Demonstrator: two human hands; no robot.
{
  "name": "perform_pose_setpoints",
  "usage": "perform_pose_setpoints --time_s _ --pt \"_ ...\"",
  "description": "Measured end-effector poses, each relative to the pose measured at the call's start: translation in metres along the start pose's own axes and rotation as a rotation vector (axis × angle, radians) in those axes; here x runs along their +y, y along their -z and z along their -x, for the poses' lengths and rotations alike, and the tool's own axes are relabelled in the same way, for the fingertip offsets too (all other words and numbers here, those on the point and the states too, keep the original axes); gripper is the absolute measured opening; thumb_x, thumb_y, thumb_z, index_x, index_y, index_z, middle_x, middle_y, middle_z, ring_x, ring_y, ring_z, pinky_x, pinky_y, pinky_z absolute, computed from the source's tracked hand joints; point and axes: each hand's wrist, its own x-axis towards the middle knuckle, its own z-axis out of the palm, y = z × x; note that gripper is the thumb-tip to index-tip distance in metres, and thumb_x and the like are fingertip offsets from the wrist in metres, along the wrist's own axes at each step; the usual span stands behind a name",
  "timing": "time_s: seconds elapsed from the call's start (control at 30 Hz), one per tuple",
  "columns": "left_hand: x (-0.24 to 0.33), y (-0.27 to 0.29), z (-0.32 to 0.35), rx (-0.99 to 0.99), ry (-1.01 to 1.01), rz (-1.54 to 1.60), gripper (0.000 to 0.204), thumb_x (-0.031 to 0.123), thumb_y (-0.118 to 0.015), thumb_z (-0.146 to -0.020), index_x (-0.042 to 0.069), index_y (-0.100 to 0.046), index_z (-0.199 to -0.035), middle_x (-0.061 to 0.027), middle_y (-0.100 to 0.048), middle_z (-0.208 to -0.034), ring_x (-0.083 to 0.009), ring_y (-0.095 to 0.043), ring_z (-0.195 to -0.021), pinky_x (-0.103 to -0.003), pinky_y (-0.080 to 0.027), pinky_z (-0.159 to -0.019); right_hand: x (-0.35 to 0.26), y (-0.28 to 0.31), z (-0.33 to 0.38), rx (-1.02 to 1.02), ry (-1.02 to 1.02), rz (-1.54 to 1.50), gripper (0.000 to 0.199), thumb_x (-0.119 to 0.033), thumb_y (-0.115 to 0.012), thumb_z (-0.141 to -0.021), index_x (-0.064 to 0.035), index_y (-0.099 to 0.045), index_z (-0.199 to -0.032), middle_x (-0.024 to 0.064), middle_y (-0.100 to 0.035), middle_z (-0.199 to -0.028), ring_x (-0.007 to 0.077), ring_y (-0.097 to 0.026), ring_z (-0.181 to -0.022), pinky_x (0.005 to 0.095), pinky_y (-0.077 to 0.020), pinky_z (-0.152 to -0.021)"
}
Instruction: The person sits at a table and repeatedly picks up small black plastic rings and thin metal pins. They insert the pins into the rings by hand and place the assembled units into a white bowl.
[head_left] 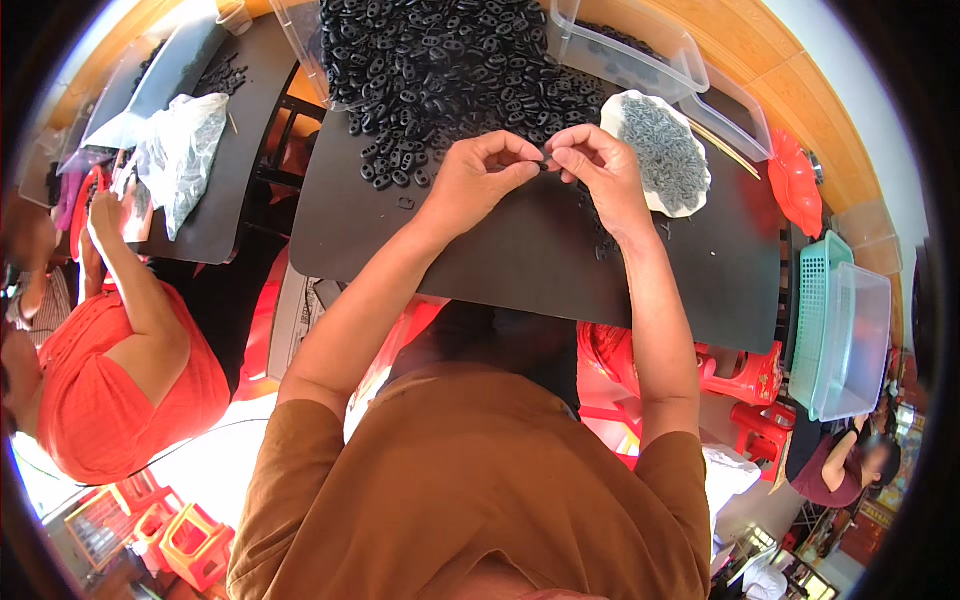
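Note:
My left hand (478, 180) pinches a small black piece (543, 167) between thumb and forefinger above the dark table (480, 245). Right beside it, my right hand (607, 172) is closed in a pinch, its fingertips almost touching the left ones. Whatever lies between the right fingertips is too small to make out. Beyond my hands spreads a big heap of black oval pieces (430, 75) with two holes each. To the right of my right hand, a white scalloped plate (690, 205) holds many small grey pieces (660, 150).
Clear plastic bins (640, 55) stand behind the heap, with thin sticks (725, 148) and a red dish (796, 185) to their right. A green basket (815, 310) is off the table's right end. Leftward, a person in red (130, 370) sits at another table (225, 150).

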Motion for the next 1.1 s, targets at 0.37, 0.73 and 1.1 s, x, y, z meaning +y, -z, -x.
perform_pose_setpoints --time_s 0.37,0.73,1.1 --pt "-0.005 -0.001 -0.003 0.025 -0.065 -0.041 0.017 0.003 -0.069 -0.088 0.002 -0.061 -0.104 -0.0015 -0.067 -0.092 -0.0068 -0.064 -0.083 -0.021 -0.051 -0.073 0.001 0.000 0.003 -0.031 0.010 0.007 0.006 -0.007 -0.068 -0.090 -0.0024 -0.068 -0.093 0.0014 -0.068 -0.085 0.0077 -0.063 -0.078 0.0215 -0.0464 -0.066" --pt "-0.006 -0.003 -0.002 0.003 -0.036 -0.043 0.019 0.000 -0.068 -0.087 0.001 -0.059 -0.103 -0.0038 -0.067 -0.090 -0.0096 -0.066 -0.084 -0.022 -0.053 -0.074 -0.001 -0.002 0.004 -0.019 0.014 0.132 0.003 -0.002 -0.070 -0.086 -0.0031 -0.069 -0.089 -0.0008 -0.069 -0.081 0.0043 -0.061 -0.074 0.0206 -0.0483 -0.068" --pt "-0.014 -0.001 -0.002 0.010 0.009 -0.063 0.012 -0.001 -0.068 -0.087 0.000 -0.060 -0.096 -0.0058 -0.068 -0.090 -0.0117 -0.067 -0.083 -0.024 -0.054 -0.074 -0.003 -0.013 0.008 0.027 0.162 0.433 0.004 0.002 -0.071 -0.082 -0.0002 -0.071 -0.086 0.0045 -0.071 -0.081 0.0089 -0.065 -0.074 0.0235 -0.0525 -0.069"
